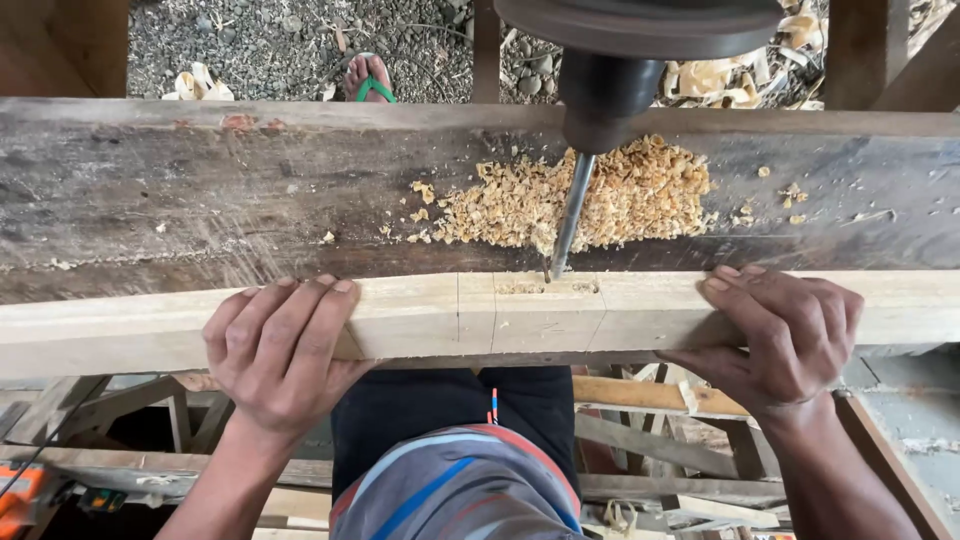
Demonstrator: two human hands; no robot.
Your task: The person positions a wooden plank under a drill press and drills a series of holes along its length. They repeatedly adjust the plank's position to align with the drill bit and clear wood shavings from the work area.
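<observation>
Both hands clamp a pale plank [480,320] on edge against the dark worktop [200,190], pencil lines under the drill bit [570,215]. Left hand [280,355] and right hand [785,335] grip it either side, fingers curled over the top, steadying it beside the shavings [600,195].

Drill head [640,30] cut off at top edge; body above chuck unseen. Bit [570,215] tip buried in pale beam [520,315]; depth untellable. Your left hand [280,350] and right hand [780,335] hide beam face beneath. Sandalled foot [368,78] beyond worktop [200,190]: owner out of frame. Orange tool [20,495] clipped at left edge.
</observation>
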